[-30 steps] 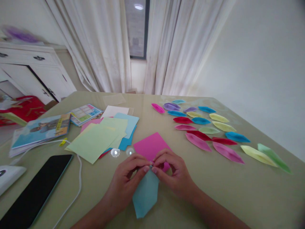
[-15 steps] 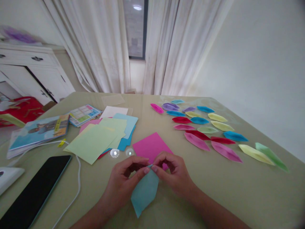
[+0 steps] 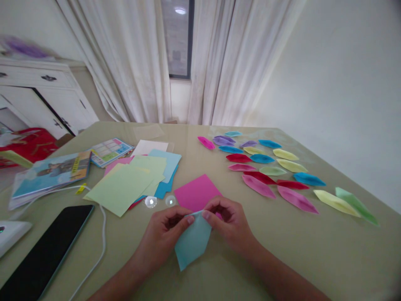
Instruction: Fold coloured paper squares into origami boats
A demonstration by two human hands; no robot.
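Read the desk as a dial: loose sheets overlap towards 10 o'clock, and the phone lies at 8. At 6, the left hand and right hand each have a thumb-and-finger grip pinching the blue paper at its top edge. The pink sheet lies centrally, just beyond. Folded pieces spread towards 2; two clear discs sit towards 9.

Folded light-blue paper, pointed below, in both hands
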